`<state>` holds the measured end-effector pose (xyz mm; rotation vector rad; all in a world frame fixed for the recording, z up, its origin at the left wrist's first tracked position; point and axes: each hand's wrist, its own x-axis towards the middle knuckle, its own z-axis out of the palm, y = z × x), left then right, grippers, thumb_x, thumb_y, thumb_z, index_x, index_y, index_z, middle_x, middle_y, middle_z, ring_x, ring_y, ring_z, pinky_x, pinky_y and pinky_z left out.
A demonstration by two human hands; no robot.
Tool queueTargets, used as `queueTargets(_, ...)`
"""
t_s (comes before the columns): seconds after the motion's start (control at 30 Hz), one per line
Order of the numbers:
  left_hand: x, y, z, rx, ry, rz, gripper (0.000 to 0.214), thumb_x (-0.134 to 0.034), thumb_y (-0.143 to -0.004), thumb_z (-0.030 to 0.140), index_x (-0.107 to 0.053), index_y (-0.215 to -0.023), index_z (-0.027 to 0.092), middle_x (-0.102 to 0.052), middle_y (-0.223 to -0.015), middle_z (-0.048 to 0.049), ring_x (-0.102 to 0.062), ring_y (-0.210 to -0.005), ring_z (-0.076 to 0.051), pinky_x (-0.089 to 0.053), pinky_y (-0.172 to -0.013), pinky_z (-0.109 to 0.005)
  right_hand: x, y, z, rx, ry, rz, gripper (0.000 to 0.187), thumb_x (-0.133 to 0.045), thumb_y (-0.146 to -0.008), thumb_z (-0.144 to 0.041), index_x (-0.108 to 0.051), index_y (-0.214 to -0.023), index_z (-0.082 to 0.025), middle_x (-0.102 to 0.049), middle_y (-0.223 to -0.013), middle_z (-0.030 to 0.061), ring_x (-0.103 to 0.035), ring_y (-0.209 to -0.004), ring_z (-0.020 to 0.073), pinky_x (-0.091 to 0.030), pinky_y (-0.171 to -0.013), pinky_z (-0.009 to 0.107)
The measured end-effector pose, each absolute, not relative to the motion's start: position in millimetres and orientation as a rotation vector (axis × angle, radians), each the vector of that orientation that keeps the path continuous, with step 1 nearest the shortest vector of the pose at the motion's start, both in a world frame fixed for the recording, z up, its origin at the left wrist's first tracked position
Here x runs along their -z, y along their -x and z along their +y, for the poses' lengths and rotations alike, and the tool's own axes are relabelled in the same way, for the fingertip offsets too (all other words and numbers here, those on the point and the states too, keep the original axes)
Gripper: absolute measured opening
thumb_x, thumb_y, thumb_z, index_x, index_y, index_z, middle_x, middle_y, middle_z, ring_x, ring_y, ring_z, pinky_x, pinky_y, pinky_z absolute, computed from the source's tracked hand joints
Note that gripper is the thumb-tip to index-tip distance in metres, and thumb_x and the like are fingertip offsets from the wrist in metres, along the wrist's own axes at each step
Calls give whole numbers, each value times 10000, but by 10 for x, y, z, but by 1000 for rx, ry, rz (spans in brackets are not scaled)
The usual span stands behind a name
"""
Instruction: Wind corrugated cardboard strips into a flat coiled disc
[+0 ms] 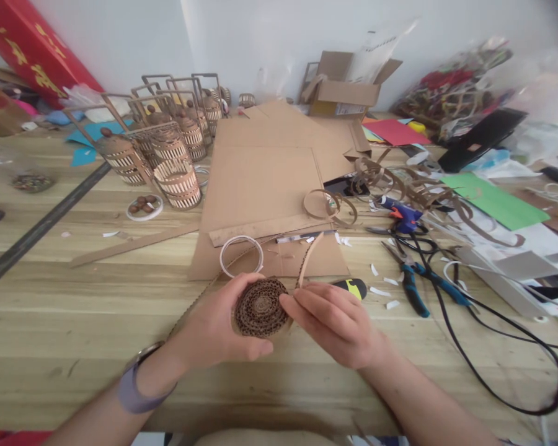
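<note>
A tightly wound disc of corrugated cardboard strip (261,306) is held above the near edge of the table. Around its left side curve the fingers and thumb of my left hand (218,325), which wears a watch with a pale purple band. My right hand (337,319) pinches a narrow corrugated cardboard strip (308,260) at the disc's right edge, and the strip's free end sticks up past the fingers. A white ring (242,256) lies just beyond the disc. Beside my right hand is a black and yellow tool (352,287), partly hidden by the hand.
Flat cardboard sheets (260,179) cover the middle of the wooden table. At the left stand several small bamboo lanterns (179,183) and a dish of brown beads (145,207). Right of the sheets lie curled strips (376,176), a blue glue gun (404,217), pliers (413,288) and a black cable (456,347).
</note>
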<state>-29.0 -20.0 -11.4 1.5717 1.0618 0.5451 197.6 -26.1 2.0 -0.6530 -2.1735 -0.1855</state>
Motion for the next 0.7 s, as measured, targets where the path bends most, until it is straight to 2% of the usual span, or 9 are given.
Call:
queueTargets(0.1,97,289,-203,-520,-1566,1022,843,-806,-608,334,-430,-1359,264,-578,-1369,-84,-576,-1219,-322,-483,-1010,-444,19,-1997,-271,181,631,-2206,185,-509,-965,-72,-593,-1125,-114,-760,-848,51,-713,-785,139,-612,-764,264)
queueTargets(0.2,9,227,-214,-442,-1638,1136,805,-804,-590,316,-464,-1316,237,-586,-1338,-96,-551,-1227,-352,-445,-1039,-491,107,-1981,-284,203,622,-2242,184,-518,-966,-98,-612,-1117,-141,-770,-889,36,-716,-835,130,-601,-807,252)
queueTargets(0.33,-68,153,-243,-409,-1643,1173,603,-766,-657,337,-534,-1203,234,-649,-1227,-75,-604,-1138,-329,-492,-966,-451,173,-1930,-283,221,579,-2275,170,-504,-974,-107,-639,-1076,-107,-770,-921,45,-700,-888,139,-582,-811,262)
queueTargets(0.43,-27,168,-271,-457,-1607,1181,563,-730,-707,337,-521,-1222,249,-656,-1225,-73,-620,-1122,-306,-501,-960,-430,109,-1909,-287,304,577,-2314,198,-498,-975,-108,-677,-1058,-86,-762,-952,58,-683,-935,148,-558,-859,266)
queueTargets(0.5,28,202,-278,-485,-1565,1204,555,-704,-755,361,-503,-1263,261,-661,-1226,-76,-645,-1086,-291,-523,-930,-417,36,-1950,-277,387,593,-2346,234,-495,-983,-126,-682,-1123,-121,-753,-1019,57,-668,-994,154,-538,-895,274)
queueTargets(0.6,99,250,-274,-550,-1532,1228,594,-713,-756,385,-518,-1304,265,-684,-1220,-88,-655,-1102,-318,-545,-899,-419,-52,-2187,-193,493,859,-2336,334,-504,-981,-150,-624,-1286,-216,-726,-1133,64,-655,-1017,180,-533,-841,304)
queueTargets(0.63,113,259,-275,-563,-1514,1229,602,-712,-758,387,-522,-1316,266,-695,-1208,-87,-667,-1084,-323,-552,-886,-424,-72,-2323,-140,518,1050,-2294,362,-507,-976,-154,-608,-1317,-216,-718,-1154,84,-657,-989,193,-532,-828,320)
queueTargets(0.7,133,265,-285,-583,-1475,1228,606,-703,-769,392,-520,-1333,267,-719,-1153,-86,-694,-1017,-324,-566,-852,-436,-101,-2660,-2,502,1539,-2174,323,-513,-972,-218,-659,-1259,-199,-715,-1142,114,-657,-996,231,-518,-886,365)
